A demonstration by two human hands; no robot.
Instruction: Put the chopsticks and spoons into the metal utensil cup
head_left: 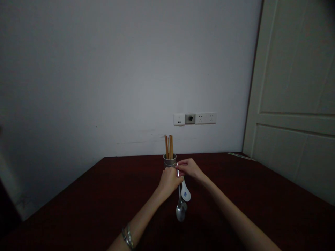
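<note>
My left hand (169,182) is closed, knuckles up, around the handles of a bundle of spoons. A shiny metal spoon (180,213) hangs bowl-down below it, with another metal bowl partly hidden behind. Beside them a white soup spoon (185,194) with a blue mark also points downward. At the top of the bundle, the fingertips of my right hand (190,168) pinch a silvery handle end (178,170). Just beyond my left hand stands a grey metal cup (170,161), its lower part hidden, with several wooden chopsticks (170,147) upright in it.
The dark red table (125,195) reaches back to a pale wall (125,76). Sockets and a switch (195,118) sit low on that wall. A light panelled door (295,76) stands at the right, and a thin flat strip (240,156) lies near the back right edge.
</note>
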